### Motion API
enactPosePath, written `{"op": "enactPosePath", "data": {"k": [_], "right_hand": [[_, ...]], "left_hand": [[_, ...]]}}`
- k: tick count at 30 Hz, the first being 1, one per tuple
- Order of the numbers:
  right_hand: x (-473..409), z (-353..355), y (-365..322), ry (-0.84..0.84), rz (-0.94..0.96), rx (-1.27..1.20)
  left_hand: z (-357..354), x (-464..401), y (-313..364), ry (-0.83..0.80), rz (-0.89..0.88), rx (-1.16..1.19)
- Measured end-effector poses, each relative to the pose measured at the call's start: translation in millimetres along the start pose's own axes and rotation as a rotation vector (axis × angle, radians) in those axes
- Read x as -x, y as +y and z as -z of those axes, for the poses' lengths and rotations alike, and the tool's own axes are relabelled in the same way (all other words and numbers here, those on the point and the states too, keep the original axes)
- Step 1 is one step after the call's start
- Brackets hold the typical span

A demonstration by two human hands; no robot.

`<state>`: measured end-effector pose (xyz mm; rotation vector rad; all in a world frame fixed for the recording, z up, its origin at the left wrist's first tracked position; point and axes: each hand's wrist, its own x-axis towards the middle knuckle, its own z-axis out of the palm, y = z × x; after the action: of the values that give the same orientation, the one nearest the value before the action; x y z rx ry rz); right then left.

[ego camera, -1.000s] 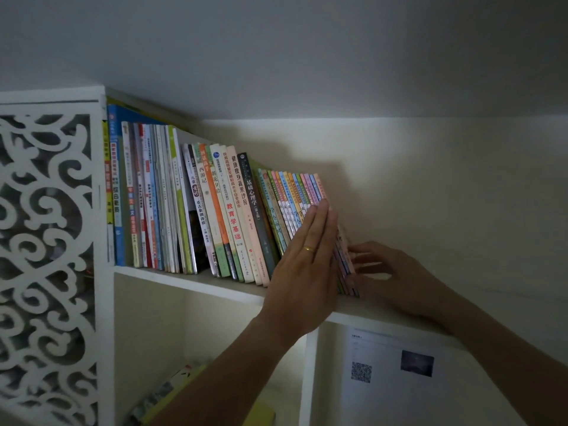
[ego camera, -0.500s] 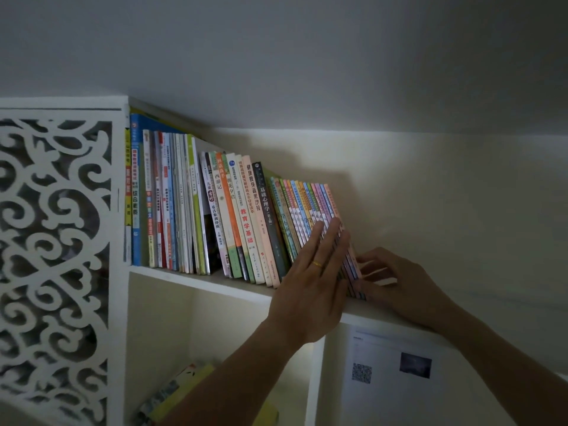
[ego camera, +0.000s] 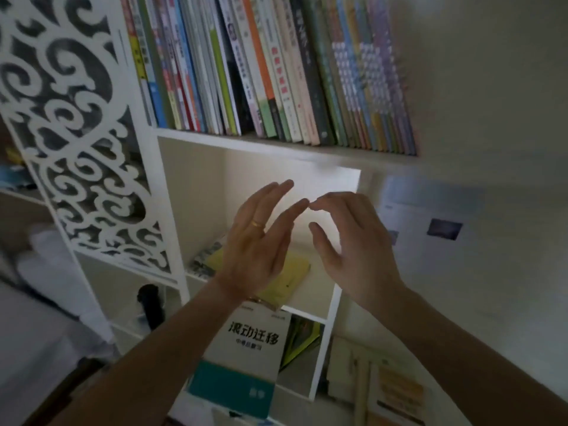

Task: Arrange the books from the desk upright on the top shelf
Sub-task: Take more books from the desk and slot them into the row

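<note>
White shelving holds a full upright row of books (ego camera: 270, 72) on the top shelf (ego camera: 307, 152); left hand (ego camera: 255, 241) and right hand (ego camera: 353, 244) hover below, fingers loosely spread, empty, suggesting arranging is nearly done.

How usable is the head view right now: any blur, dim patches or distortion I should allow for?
Head view: dim room, brightest in the open cubby behind the left hand and right hand; motion blur smears the row of books, illegible spines; the poster is soft; wide-angle distortion tilts the fretwork panel.
</note>
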<state>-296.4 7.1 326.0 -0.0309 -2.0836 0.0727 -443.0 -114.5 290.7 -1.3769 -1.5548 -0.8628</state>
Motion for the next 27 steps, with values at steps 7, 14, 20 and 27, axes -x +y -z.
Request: {"op": "enactPosePath", "data": {"k": [7,14,20,27], "right_hand": [[51,-115,-12,-0.705,-0.351,-0.086],[83,-158,0,-0.885,-0.289,0.172],[83,-157,16,-0.344,-0.329,0.145],[59,-151,17,-0.104,-0.404,0.221]], "left_hand": [[4,106,-73,-0.403,0.6,-0.171],[-8,148,-79,-0.435,1.25,-0.006],[-20,155,-98,-0.347,1.757,0.256],[-41,139,-106,0.075,2.048,0.681]]}}
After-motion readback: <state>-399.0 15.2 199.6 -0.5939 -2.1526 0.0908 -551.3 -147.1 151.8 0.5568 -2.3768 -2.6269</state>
